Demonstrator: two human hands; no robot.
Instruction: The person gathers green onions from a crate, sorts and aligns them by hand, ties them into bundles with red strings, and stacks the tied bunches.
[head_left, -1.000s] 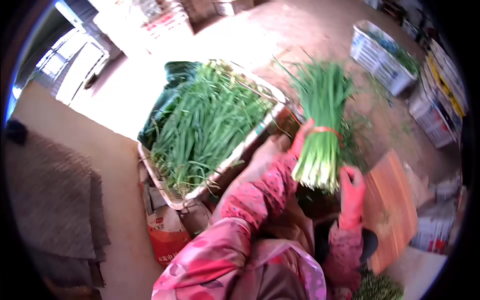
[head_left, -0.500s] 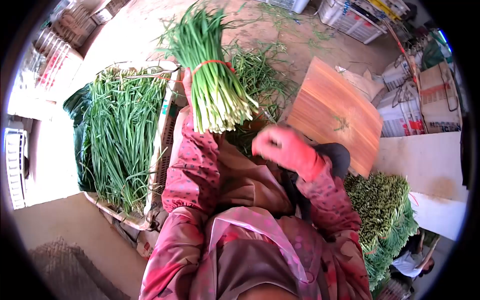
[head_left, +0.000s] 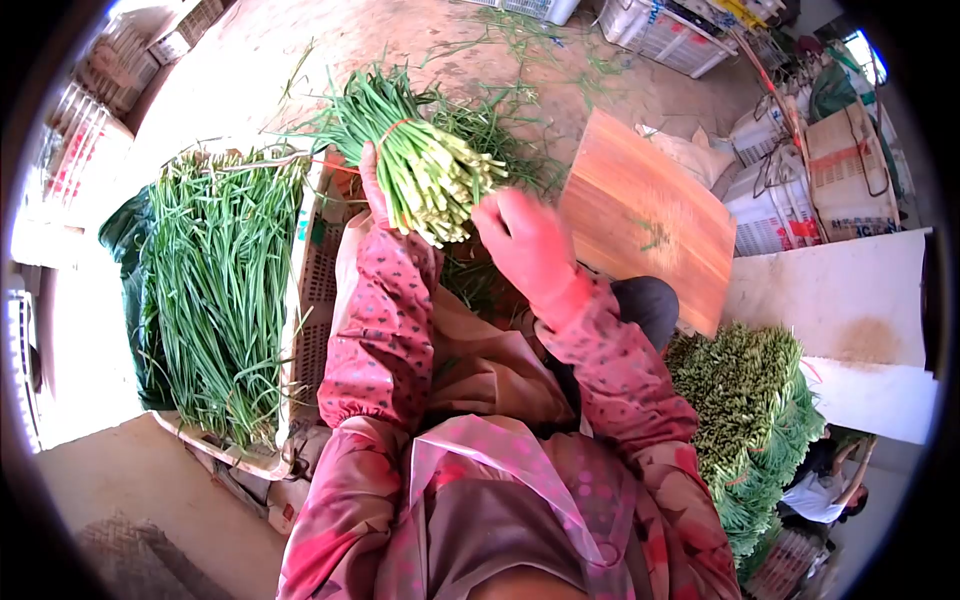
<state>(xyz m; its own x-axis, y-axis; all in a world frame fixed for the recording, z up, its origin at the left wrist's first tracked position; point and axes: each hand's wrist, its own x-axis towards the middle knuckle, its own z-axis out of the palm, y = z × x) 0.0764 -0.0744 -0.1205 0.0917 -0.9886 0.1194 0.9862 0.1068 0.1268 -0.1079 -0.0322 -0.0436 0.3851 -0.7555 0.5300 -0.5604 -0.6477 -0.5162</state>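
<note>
My left hand [head_left: 376, 190] is wrapped round a bundle of garlic chives [head_left: 425, 165], mostly hidden behind it. A red band [head_left: 396, 128] rings the bundle. Its green leaves point up and left, and its pale cut ends face down and right. Beside those ends is my right hand [head_left: 525, 245] in a pink-red glove, its fingers curled closed. Whether a stalk is between them I cannot make out. Left of the bundle stands a crate [head_left: 297, 345] filled with loose garlic chives [head_left: 220, 300].
A wooden board [head_left: 650, 220] lies to the right. Below it are stacked bundles of chives [head_left: 735, 400], cut ends up. Loose leaves [head_left: 510, 135] litter the floor beyond my hands. White crates [head_left: 665, 40] stand at the back, and another person [head_left: 820, 495] is at lower right.
The bundle has come lower and tilted, its leaves swinging left and its cut ends turning right. My right hand has moved up and left to those ends. The whole view has shifted slightly.
</note>
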